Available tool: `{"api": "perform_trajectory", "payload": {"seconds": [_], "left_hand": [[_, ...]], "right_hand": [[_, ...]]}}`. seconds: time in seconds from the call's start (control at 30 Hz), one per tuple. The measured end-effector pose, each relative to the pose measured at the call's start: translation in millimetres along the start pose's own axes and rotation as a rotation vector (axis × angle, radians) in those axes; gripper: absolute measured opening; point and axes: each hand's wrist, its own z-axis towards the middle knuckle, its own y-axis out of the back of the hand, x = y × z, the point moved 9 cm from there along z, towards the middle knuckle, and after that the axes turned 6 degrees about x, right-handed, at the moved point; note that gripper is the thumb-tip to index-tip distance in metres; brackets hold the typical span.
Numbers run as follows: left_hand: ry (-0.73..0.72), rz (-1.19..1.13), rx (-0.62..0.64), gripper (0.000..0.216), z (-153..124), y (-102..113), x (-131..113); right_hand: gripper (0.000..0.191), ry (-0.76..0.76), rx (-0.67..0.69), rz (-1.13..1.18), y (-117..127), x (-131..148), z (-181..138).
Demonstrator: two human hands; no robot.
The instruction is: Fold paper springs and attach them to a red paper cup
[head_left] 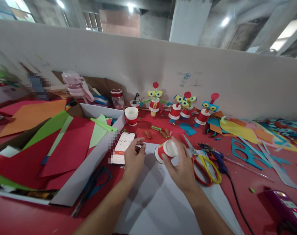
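My right hand point(181, 163) grips a red and white paper cup point(166, 150) from its right side, thumb in front and fingers behind. The cup tilts over a white sheet point(158, 195), its wide rim toward the lower left. My left hand point(134, 155) is left of the cup and apart from it, fingers loosely bent and spread a little, holding nothing. Just behind that hand lies a phone point(121, 147) showing a timer. Red and yellow-handled scissors point(202, 166) rest beside my right hand.
Paper-cup figures point(154, 104) stand along the white partition point(138, 58). Stacked cups point(131, 116) and coiled paper springs point(160, 130) sit ahead. A box of coloured paper point(65, 192) is at left. At right lie a glue gun point(218, 160), its cord, and paper scraps point(246, 153).
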Motion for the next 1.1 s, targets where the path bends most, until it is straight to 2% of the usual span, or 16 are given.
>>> {"api": "perform_trajectory", "payload": {"seconds": [0.13,0.17,0.23,0.3,0.4,0.47,0.53,0.6,0.67,0.73,0.83,0.9,0.97,1.03,1.1], "left_hand": [[0.037,-0.1,-0.07,0.028,1.6,9.2,0.8],[0.065,-0.132,-0.08,0.027,2.6,11.1,3.6],[0.125,-0.197,-0.095,0.025,4.6,14.0,11.1],[0.164,-0.238,-0.099,0.024,6.5,15.4,17.6],[0.182,-0.224,-0.103,0.025,6.8,14.8,23.2],[0.185,-0.183,-0.09,0.028,4.4,10.8,24.1],[0.167,-0.11,-0.049,0.028,1.1,3.4,21.7],[0.117,-0.008,0.016,0.027,-1.5,-5.8,15.8],[0.066,0.069,0.063,0.027,-3.0,-11.6,10.5],[0.052,0.084,0.054,0.028,-2.7,-9.6,9.1],[0.084,0.02,-0.007,0.028,1.3,1.7,11.6],[0.103,-0.034,-0.024,0.028,5.4,7.3,12.3],[0.118,-0.088,-0.045,0.027,8.9,12.1,11.5],[0.109,-0.159,-0.073,0.024,10.6,16.3,8.4],[0.086,-0.233,-0.083,0.022,10.7,18.0,4.7]], "right_hand": [[0.066,-0.017,0.135,0.001,-7.9,-6.3,3.8],[0.071,-0.03,0.13,0.008,-4.8,-7.9,4.9],[0.07,-0.046,0.056,0.028,8.2,-9.9,7.0],[0.055,-0.11,-0.041,0.085,21.4,-17.3,7.3],[0.045,-0.24,-0.102,0.236,24.7,-33.2,4.8],[0.054,-0.205,-0.051,0.229,17.0,-30.3,5.8],[0.061,-0.113,0.033,0.124,6.9,-19.5,7.3],[0.055,-0.057,0.07,0.042,1.1,-11.1,7.0],[0.048,-0.029,0.03,0.037,3.4,-5.4,5.9],[0.049,0.011,0.03,0.064,2.8,0.6,4.8],[0.06,0.069,0.263,0.083,-17.9,8.3,2.7],[0.067,0.07,0.325,0.098,-21.6,8.5,1.7],[0.059,0.033,0.192,0.183,-5.8,3.8,4.6],[0.039,-0.07,-0.049,0.295,19.7,-10.0,5.3],[0.033,-0.227,-0.31,0.404,43.0,-30.3,-0.9]]}}
